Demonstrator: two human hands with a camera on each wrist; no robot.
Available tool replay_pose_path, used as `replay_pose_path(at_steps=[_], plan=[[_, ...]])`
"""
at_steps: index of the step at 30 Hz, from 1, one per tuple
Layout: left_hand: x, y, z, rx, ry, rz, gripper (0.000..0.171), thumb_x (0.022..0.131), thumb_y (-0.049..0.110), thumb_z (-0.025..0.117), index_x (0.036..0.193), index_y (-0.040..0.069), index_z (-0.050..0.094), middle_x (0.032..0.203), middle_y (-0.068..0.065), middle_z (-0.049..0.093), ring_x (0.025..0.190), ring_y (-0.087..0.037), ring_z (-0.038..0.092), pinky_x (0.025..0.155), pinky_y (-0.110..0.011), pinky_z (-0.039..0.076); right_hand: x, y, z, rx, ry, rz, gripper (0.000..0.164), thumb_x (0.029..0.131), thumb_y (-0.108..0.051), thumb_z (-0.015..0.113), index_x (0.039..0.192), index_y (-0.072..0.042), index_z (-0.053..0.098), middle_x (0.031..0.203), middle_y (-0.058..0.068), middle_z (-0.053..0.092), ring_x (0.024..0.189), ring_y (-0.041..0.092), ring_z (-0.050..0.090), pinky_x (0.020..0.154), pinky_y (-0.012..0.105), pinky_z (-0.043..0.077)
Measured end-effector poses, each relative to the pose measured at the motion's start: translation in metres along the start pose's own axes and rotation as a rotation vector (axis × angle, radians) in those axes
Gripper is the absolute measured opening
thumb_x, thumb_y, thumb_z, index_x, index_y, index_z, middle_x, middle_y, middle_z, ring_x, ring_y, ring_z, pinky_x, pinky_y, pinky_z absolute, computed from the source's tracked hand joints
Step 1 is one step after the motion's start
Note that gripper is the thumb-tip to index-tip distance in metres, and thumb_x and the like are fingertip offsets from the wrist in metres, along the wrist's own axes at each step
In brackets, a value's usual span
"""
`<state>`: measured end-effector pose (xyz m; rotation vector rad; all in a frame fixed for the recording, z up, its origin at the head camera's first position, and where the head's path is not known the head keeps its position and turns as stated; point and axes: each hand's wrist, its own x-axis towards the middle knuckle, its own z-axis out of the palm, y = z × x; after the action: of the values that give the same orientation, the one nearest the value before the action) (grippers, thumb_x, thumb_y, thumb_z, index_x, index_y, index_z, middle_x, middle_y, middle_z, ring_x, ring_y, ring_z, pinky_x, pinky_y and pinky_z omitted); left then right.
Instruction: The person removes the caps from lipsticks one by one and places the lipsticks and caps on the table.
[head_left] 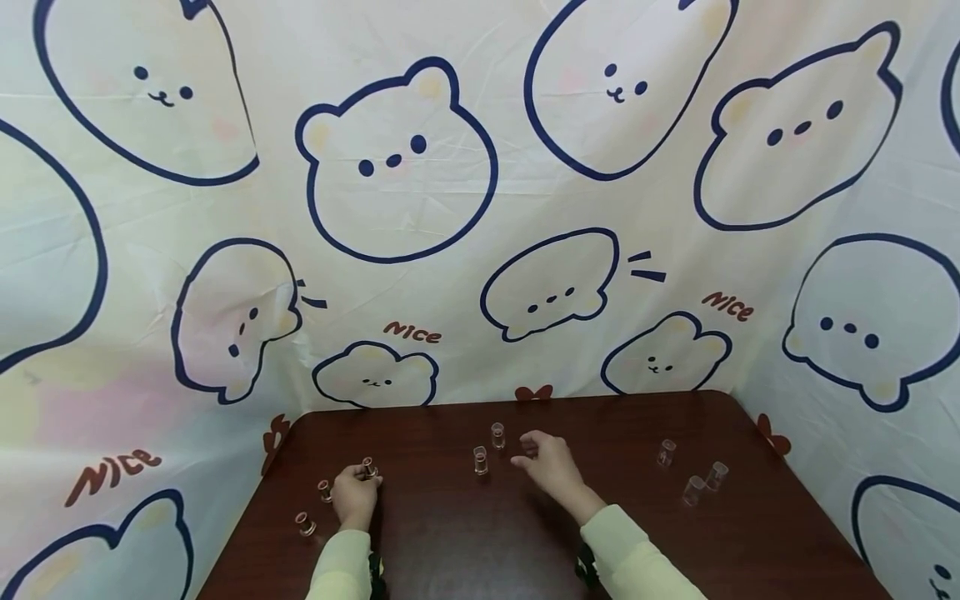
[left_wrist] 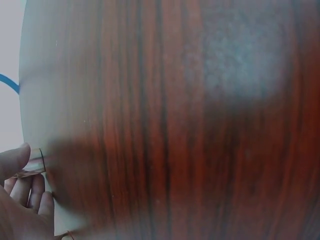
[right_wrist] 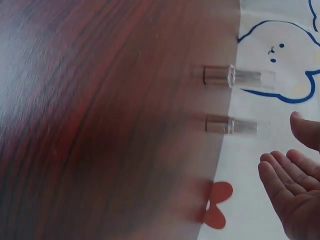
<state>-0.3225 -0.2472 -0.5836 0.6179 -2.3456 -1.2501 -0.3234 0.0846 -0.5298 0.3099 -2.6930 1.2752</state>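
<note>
Pale cream cloth (head_left: 517,200), printed with navy-outlined animal heads, brown-red "Nice" lettering and small red-brown bow shapes, hangs creased behind a glossy, dark red-brown, wood-grained desk (head_left: 450,542) and along both its sides. Close to the desk's left edge stands a small, clear, round-walled cylinder (head_left: 304,523). Slightly farther toward the desk's back left corner is a second clear cylinder (head_left: 325,491), just beside the left hand (head_left: 354,496). That hand is narrow, its thumb and fingers pinching a third clear cylinder (head_left: 370,467) over the left part of the desk; whether the base of this cylinder touches the wood, I cannot tell. A pale yellow-green cuffed sleeve (head_left: 342,567) covers the left forearm.

Around the middle of the desk's back edge, a fourth clear cylinder (head_left: 481,460) and a fifth clear cylinder (head_left: 498,435) stand upright, near each other but apart, each with a ring partway up its wall. Just to their right, above the back part of the desk, the right hand (head_left: 553,468) is fairly wide, its thumb parted from gently bent fingers; a matching pale sleeve (head_left: 637,554) covers that forearm. Toward the desk's right edge, three fainter-looking, transparent cylinders (head_left: 693,490) form a loose cluster.
</note>
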Motion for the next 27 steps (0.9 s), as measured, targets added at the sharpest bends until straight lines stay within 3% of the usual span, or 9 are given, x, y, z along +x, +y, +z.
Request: replay_pose_path(at_steps=[9,18,22,27], plan=[[-0.002,0.001,0.0,0.001,0.026,-0.009,0.02,0.075,-0.006,0.076,0.093,-0.01,0.068,0.087,-0.025,0.069,0.083,-0.042,0.063,0.075,-0.052,0.046,0.005,-0.008,0.03,0.032,-0.043,0.033,0.034,0.083,-0.018,0.078,0.111,-0.001,0.068,0.101,0.008,0.068,0.091,0.023,0.065,0.073,0.038,0.054],[-0.001,0.0,0.001,-0.006,0.0,-0.021,0.024,0.078,-0.003,0.075,0.1,-0.011,0.067,0.094,-0.027,0.068,0.088,-0.044,0.063,0.079,-0.055,0.046,0.008,-0.02,0.053,0.038,-0.032,0.095,0.041,0.082,-0.024,0.08,0.111,0.0,0.067,0.098,0.01,0.068,0.082,0.02,0.065,0.062,0.035,0.053],[-0.001,0.001,0.0,-0.013,-0.014,-0.025,0.026,0.079,-0.003,0.075,0.102,-0.011,0.067,0.096,-0.028,0.067,0.09,-0.045,0.062,0.079,-0.055,0.047,0.009,-0.023,0.061,0.02,-0.029,0.104,0.039,0.081,-0.027,0.08,0.107,0.0,0.068,0.084,0.007,0.065,0.065,0.014,0.057,0.053,0.031,0.046],[-0.001,0.0,0.0,-0.013,-0.02,-0.018,0.026,0.079,-0.004,0.074,0.103,-0.012,0.066,0.097,-0.029,0.067,0.09,-0.045,0.063,0.078,-0.055,0.047,0.009,-0.025,0.07,0.025,-0.021,0.11,0.033,0.082,-0.027,0.079,0.101,-0.002,0.068,0.06,0.0,0.052,0.048,0.012,0.043,0.045,0.027,0.035]])
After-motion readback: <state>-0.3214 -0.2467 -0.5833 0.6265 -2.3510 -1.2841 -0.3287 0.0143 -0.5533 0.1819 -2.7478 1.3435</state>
